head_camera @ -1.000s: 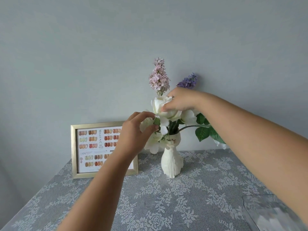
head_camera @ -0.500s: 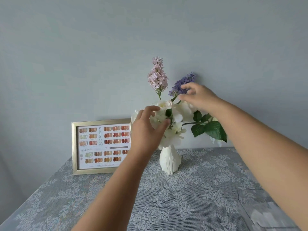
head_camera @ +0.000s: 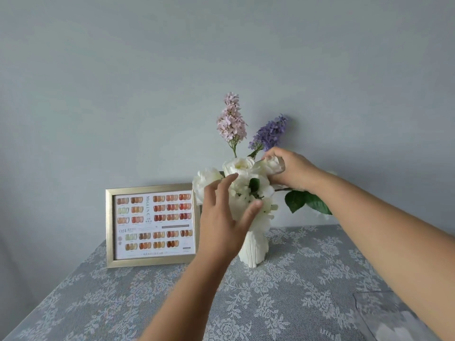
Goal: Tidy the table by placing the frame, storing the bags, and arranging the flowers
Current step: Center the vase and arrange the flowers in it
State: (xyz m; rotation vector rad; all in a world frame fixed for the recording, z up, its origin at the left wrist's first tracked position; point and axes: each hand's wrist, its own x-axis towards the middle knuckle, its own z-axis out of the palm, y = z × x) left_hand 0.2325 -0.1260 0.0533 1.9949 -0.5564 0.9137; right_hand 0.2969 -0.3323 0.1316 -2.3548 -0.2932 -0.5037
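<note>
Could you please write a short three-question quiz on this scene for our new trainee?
1. True or false: the frame lies flat on the table.
2. Which flower spike stands taller: (a) pink, (b) purple?
3. What does the right hand grip?

Key:
1. False; it stands upright against the wall, left of the vase.
2. (a).
3. A white bloom at the bouquet's right; the left hand, fingers spread, touches the white flowers in front.
</note>
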